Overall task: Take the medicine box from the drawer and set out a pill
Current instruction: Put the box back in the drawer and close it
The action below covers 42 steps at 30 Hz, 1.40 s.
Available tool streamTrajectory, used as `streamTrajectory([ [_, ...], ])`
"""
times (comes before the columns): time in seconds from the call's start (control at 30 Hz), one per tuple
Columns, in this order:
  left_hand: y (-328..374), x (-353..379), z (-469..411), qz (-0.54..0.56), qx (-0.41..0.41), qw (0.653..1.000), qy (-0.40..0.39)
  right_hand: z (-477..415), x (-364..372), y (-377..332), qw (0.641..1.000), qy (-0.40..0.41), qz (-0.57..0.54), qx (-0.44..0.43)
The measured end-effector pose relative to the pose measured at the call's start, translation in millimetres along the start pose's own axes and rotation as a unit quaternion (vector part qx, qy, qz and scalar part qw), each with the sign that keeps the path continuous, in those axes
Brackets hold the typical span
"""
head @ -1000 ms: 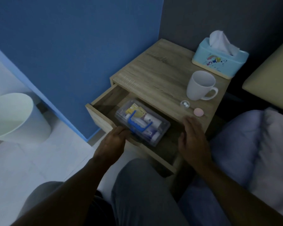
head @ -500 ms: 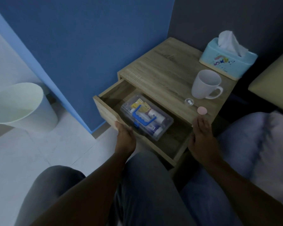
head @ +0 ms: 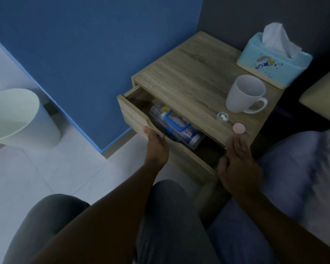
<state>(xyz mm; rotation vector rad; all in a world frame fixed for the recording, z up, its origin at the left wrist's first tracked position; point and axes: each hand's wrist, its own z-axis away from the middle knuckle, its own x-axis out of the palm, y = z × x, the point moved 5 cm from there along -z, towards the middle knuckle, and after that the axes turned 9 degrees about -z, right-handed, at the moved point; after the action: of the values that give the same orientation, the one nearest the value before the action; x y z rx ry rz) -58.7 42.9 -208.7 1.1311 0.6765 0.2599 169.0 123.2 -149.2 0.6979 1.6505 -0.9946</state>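
Left hand grips the drawer front (box inside); right hand spread, holding nothing.

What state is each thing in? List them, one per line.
Drawer: partly open.
Medicine box: lid closed, inside drawer.
Mug: upright, looks empty.
Small clear cup: holds two white pills.
Left hand: on drawer front.
Right hand: open, holding nothing.
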Motion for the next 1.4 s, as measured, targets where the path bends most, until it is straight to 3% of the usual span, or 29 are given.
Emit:
streamTrajectory([
  [0.2,5.2,22.8,-24.7,0.038,-0.028,0.999,-0.008,-2.5,1.6,-1.0,0.999,0.049,0.018,-0.012],
  [0.47,23.7,42.3,-44.0,0.037,-0.01,0.999,0.028,-3.0,5.3,3.2,0.998,0.055,0.008,-0.022],
  [0.93,32.9,57.8,-58.1,0.046,-0.038,0.998,0.001,-2.0,8.9,5.0,0.997,0.068,-0.007,-0.023],
  [1.17,38.9,52.8,-54.5,0.015,-0.038,0.999,-0.012,-1.8,11.3,6.1,0.998,0.051,-0.013,-0.019],
  [1.4,48.6,18.6,-30.7,-0.11,-0.008,0.994,-0.009,-2.7,7.1,2.3,1.0,-0.012,0.011,0.005],
])
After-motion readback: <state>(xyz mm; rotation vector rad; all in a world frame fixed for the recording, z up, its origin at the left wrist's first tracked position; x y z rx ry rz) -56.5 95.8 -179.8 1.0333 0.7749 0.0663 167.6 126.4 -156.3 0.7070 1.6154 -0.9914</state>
